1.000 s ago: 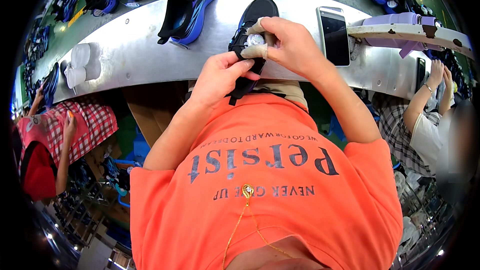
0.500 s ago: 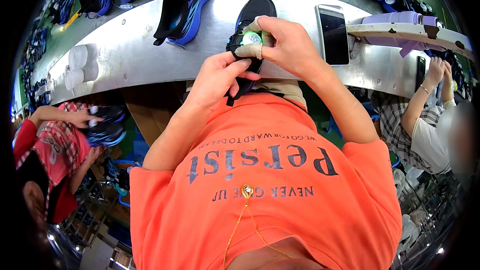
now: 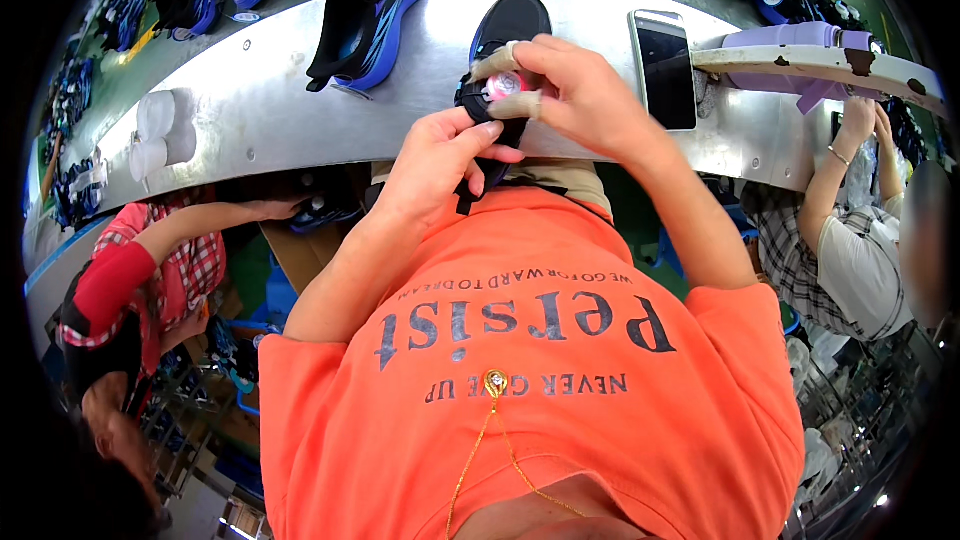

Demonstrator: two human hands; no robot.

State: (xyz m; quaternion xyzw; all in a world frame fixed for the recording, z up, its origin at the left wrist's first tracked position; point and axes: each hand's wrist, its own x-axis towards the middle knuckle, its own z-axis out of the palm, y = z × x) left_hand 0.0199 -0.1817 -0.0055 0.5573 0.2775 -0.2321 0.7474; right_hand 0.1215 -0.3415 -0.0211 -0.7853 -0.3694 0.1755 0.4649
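Observation:
A black and blue sports shoe (image 3: 517, 20) stands toe-away at the table's front edge before me. On its upper sits a round dial (image 3: 505, 86), glowing pink. My right hand (image 3: 585, 95), with beige covers on thumb and forefinger, has those two fingers closed around the dial from above and below. Lower down, my left hand (image 3: 440, 160) pinches the near part of the shoe between thumb and fingers. The fingers hide much of the shoe's opening, and a dark strap end hangs below them.
Another black and blue shoe (image 3: 385, 15) stands at the left. A phone (image 3: 665, 70) and a lilac bottle (image 3: 790, 40) lie at the right, a pale bar (image 3: 800, 60) across the bottle. Clear round containers (image 3: 155, 130) stand far left. Co-workers (image 3: 150, 270) sit at both sides.
The dial's glow has gone from green to pink. My right fingers have shifted slightly around it; my left hand stays put. The left co-worker's shoe has moved away toward the table.

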